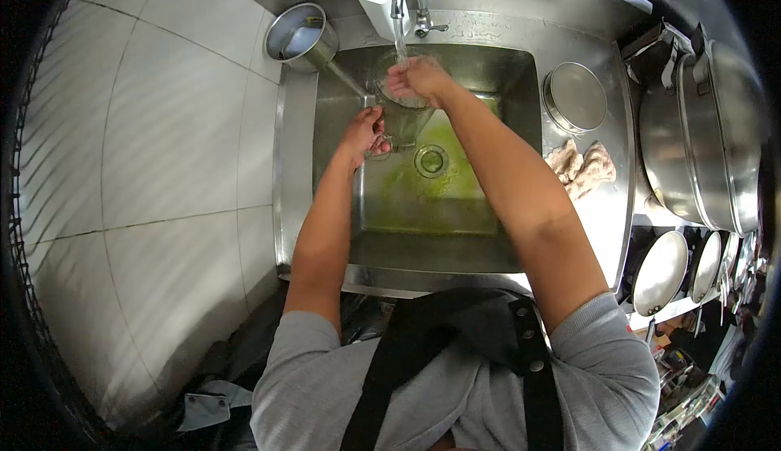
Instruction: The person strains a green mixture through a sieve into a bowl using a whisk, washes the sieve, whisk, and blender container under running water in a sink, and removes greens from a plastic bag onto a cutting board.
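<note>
A clear glass pitcher (407, 122) is tilted over the steel sink, its mouth toward the faucet. My left hand (368, 135) is closed around the pitcher's handle at its left side. Water runs from the chrome faucet (404, 0) onto my right hand (416, 79), which is at the pitcher's mouth with its fingers loosely extended. The far rim of the pitcher is partly hidden by that hand and the water. Beneath, greenish-yellow liquid spreads over the sink (325, 207) floor around the drain (431, 161).
A steel pot with a long handle (303, 38) rests at the sink's back left corner. Behind it stands a white pump bottle (379, 4). On the right ledge are a round metal container (576, 97) and a crumpled cloth (582, 168). Large pots (671, 154) and pans (661, 272) line the right.
</note>
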`<state>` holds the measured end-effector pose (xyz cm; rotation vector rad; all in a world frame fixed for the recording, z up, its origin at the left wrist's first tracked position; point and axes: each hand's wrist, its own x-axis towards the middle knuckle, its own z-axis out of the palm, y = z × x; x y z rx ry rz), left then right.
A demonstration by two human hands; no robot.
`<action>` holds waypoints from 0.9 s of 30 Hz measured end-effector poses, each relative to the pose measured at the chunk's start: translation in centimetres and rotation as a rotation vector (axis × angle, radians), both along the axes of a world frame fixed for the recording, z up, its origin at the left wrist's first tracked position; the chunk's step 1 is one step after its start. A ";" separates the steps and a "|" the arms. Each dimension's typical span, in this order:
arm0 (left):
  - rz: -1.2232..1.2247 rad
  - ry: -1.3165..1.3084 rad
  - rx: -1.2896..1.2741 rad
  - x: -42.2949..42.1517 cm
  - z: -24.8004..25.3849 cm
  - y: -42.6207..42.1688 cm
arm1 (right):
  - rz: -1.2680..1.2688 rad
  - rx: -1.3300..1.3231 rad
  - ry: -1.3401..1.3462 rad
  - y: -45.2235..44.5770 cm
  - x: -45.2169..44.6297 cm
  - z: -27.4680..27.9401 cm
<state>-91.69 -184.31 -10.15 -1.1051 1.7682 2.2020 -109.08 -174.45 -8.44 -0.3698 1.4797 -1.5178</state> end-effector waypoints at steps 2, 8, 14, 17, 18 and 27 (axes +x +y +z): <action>0.014 0.002 0.003 -0.4 0.7 0.1 | 0.035 -0.001 0.094 0.1 0.0 0.1; 0.067 -0.005 0.023 -0.7 0.2 -0.4 | 0.520 0.060 1.042 1.6 0.4 0.4; 0.262 -0.045 0.041 -0.6 0.7 -0.7 | 0.251 0.342 1.308 6.4 1.5 2.9; 0.096 -0.090 0.107 -0.6 -0.3 0.4 | -0.130 0.195 1.301 10.2 2.6 -0.5; 0.009 -0.069 0.102 -0.4 -0.8 1.4 | -0.149 0.261 1.274 11.8 4.3 -1.7; -0.050 -0.079 0.310 -1.1 -0.8 8.2 | -0.003 0.122 0.849 15.9 15.4 -8.9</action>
